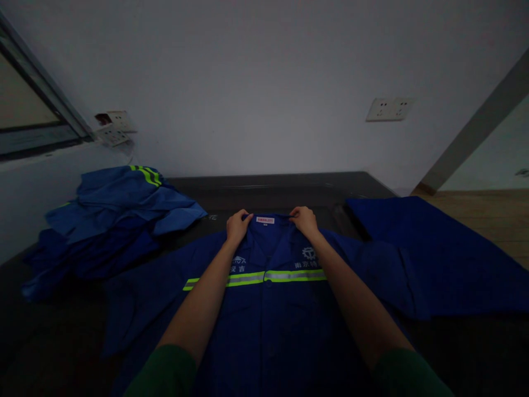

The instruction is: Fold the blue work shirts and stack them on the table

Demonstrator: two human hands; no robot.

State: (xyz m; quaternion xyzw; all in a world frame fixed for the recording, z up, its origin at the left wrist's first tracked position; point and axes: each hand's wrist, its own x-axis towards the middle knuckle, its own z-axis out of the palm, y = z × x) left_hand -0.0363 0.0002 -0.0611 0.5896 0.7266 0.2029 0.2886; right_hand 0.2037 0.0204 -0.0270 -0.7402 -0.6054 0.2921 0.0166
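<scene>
A dark blue work shirt (285,314) lies spread out, front up, with a yellow-green and grey reflective stripe across the chest and white print above it. My left hand (238,226) pinches the collar at its left corner. On the other side of the neck opening, my right hand (305,219) grips the collar's right corner between thumb and fingers. Between both hands a white and red label (265,220) shows inside the neck. The short sleeves reach out to either side, and the lower part fades into shadow beneath my forearms.
A crumpled heap of blue clothes (119,204) lies at the left. At the right, another blue garment (446,259) lies flat. The dark table (264,187) meets a white wall with power sockets (388,109); loose sockets (113,132) hang at the left corner.
</scene>
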